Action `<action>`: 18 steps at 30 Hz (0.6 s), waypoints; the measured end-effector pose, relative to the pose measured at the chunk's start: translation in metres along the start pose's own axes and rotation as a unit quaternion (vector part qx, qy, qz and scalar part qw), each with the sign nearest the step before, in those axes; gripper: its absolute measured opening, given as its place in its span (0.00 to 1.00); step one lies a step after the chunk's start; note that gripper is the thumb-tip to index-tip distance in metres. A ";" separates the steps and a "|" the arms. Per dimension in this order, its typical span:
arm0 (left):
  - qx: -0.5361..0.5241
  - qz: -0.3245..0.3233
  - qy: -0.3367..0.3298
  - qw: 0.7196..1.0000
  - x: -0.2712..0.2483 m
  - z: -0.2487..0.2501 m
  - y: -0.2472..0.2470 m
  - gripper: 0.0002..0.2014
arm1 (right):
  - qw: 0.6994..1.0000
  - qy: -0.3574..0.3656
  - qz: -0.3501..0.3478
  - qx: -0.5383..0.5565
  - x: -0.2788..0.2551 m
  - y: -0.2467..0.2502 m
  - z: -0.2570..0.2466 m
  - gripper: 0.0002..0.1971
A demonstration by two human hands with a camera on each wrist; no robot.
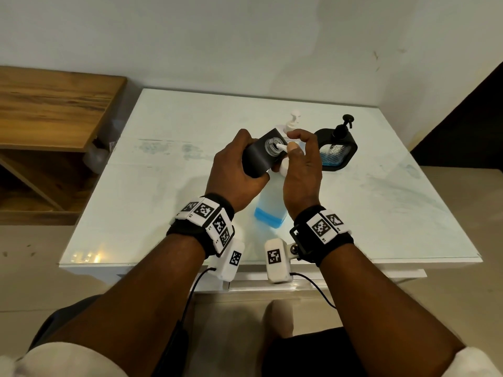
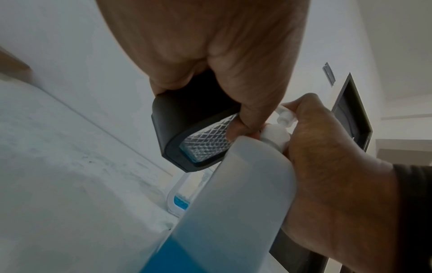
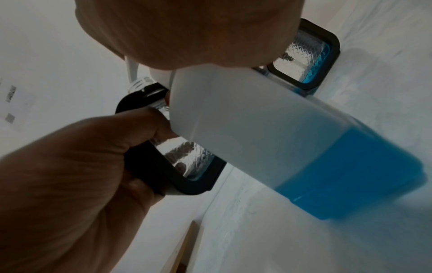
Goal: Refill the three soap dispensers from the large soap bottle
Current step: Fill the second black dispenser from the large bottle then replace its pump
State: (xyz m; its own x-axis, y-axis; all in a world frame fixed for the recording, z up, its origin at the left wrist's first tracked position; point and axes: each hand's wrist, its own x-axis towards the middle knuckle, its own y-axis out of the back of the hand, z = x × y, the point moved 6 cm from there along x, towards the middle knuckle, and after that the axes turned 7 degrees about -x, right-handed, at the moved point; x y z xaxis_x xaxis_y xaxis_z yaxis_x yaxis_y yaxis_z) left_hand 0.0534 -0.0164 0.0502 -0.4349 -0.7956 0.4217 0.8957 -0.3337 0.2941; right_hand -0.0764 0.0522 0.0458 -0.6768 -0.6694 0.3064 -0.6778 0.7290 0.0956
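Observation:
My left hand [image 1: 235,165] grips a black soap dispenser [image 1: 257,157] with no pump, tilted above the table, its clear threaded neck open toward me. The large translucent soap bottle [image 1: 270,210], blue soap low inside, stands below my hands. My right hand [image 1: 300,164] curls over its white pump head, whose nozzle reaches into the dispenser's neck. The left wrist view shows the held dispenser [image 2: 173,129] against the large bottle [image 2: 245,184]. In the right wrist view the large bottle [image 3: 257,129] crosses in front of the held dispenser [image 3: 142,164].
A white pump dispenser [image 1: 294,118] and a second black dispenser [image 1: 337,148] with its pump on stand behind my hands on the white table [image 1: 163,213]. A wooden shelf [image 1: 54,104] is at the left. A wall runs close behind the table.

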 end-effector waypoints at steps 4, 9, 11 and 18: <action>-0.001 0.001 0.001 1.000 0.000 -0.001 0.001 0.22 | 1.000 0.013 -0.001 0.001 0.000 0.001 -0.002 0.12; 0.002 0.003 0.002 1.000 0.001 -0.003 0.002 0.22 | 1.000 0.019 -0.006 -0.001 0.002 0.000 -0.007 0.09; 0.004 0.001 0.003 1.000 0.001 -0.003 0.002 0.22 | 1.000 0.019 -0.007 0.002 0.002 0.000 -0.007 0.10; 0.003 0.000 0.004 1.000 0.000 -0.002 0.000 0.23 | 1.000 -0.020 -0.016 0.007 0.002 -0.002 -0.002 0.11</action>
State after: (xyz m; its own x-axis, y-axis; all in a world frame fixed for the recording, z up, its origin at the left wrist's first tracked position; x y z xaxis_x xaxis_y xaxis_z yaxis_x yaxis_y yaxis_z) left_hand 0.0534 -0.0170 0.0480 -0.4345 -0.7999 0.4139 0.8949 -0.3315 0.2989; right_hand -0.0757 0.0503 0.0483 -0.6648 -0.6983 0.2656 -0.7035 0.7047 0.0919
